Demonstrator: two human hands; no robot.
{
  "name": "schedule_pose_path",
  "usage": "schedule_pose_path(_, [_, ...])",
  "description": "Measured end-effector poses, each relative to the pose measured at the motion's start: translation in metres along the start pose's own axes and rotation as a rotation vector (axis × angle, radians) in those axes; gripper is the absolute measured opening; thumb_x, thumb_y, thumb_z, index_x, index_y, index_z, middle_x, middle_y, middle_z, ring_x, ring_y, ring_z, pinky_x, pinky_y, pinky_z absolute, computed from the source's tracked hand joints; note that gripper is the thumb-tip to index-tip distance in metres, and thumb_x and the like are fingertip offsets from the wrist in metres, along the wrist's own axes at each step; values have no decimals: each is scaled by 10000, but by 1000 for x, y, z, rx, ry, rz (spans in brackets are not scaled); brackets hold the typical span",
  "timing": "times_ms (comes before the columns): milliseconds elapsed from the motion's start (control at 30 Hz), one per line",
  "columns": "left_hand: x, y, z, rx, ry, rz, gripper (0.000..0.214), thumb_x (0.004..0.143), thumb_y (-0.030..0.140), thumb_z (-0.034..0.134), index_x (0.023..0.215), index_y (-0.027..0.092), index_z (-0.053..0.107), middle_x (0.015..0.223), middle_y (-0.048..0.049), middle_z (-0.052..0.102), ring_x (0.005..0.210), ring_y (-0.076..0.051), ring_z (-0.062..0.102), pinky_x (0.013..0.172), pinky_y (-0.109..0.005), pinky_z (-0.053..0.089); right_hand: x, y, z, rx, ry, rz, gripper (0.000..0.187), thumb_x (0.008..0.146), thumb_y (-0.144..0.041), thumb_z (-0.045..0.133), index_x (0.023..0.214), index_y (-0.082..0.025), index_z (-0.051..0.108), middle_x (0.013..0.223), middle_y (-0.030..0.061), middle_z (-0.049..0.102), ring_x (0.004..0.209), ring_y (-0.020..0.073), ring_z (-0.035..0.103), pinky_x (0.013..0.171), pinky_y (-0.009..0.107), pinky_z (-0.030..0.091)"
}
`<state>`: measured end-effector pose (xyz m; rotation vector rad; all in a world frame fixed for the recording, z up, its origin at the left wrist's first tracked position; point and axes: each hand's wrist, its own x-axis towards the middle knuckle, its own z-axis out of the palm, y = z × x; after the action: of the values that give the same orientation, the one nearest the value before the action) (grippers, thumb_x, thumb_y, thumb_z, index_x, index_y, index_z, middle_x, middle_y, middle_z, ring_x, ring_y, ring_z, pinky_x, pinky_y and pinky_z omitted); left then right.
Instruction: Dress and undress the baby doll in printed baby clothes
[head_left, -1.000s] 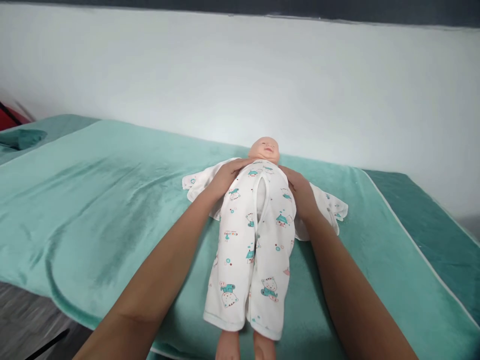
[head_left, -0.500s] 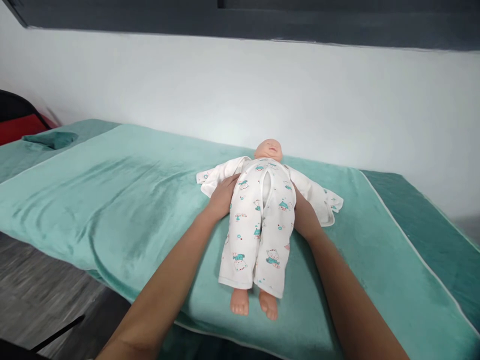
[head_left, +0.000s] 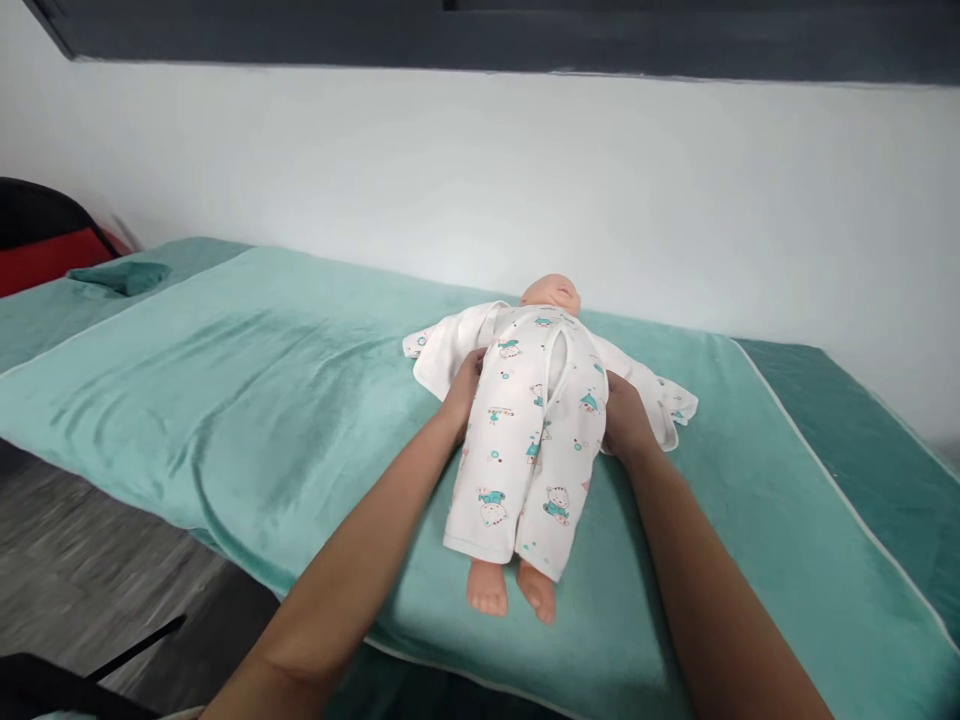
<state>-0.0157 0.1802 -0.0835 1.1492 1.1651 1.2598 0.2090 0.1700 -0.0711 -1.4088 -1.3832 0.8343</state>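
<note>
A baby doll (head_left: 552,292) lies on its back, its feet (head_left: 487,588) toward me and its head by the wall. It wears white printed baby trousers (head_left: 499,450) with an open slit at the crotch, pulled high over the body. A white shirt (head_left: 456,340) spreads out beneath on both sides, sleeves stretched sideways. At the left side of the waist, my left hand (head_left: 465,388) is closed on the trousers, fingertips partly hidden at the edge. My right hand (head_left: 626,415) grips the opposite side, its fingers largely tucked out of sight behind the cloth.
Pale green plush cloth (head_left: 247,390) covers the bed, with a darker green cover (head_left: 862,430) at the right. A folded dark green cloth (head_left: 124,277) lies far left, near a red and black object (head_left: 49,245). A white wall (head_left: 390,170) stands behind.
The doll's upper body and head have shifted slightly right and turned a little. Both hands have curled further around the sides of the trousers. The camera view has moved slightly.
</note>
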Motion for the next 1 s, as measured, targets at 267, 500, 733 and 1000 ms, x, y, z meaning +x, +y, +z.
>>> schedule_pose_path(267, [3,9,7,-457,-180,-178,290,760,210,687,1048,174,692,912,-69,772,859,-234,733,891,-421,593,-5,-6,-1,36,-51,-79,413,758,-312,655,1147,-190,717,1235,110,736,1184,331,644,1018,500,504])
schedule_pose_path(500, [9,4,12,-280,-84,-203,186,822,347,615,764,175,654,713,-63,712,808,-259,708,844,-434,588,-7,5,-2,-86,-67,-157,482,801,-374,644,1245,-188,672,1360,136,661,1265,355,595,1072,546,453])
schedule_pose_path(733, [-13,-1,-1,237,-37,223,258,808,240,606,1046,187,691,1173,-81,736,1167,-298,625,1080,-445,448,-14,17,-6,-224,-39,-220,497,829,-364,615,1301,-207,594,1347,153,648,1248,342,589,1038,532,467])
schedule_pose_path(1000, [-61,-11,-21,883,-196,488,251,871,225,527,1018,178,725,1140,-155,699,1128,-327,605,1010,-484,466,-86,20,-12,-568,-82,-393,351,862,-190,535,1204,-217,611,1246,147,619,1200,330,536,984,505,479])
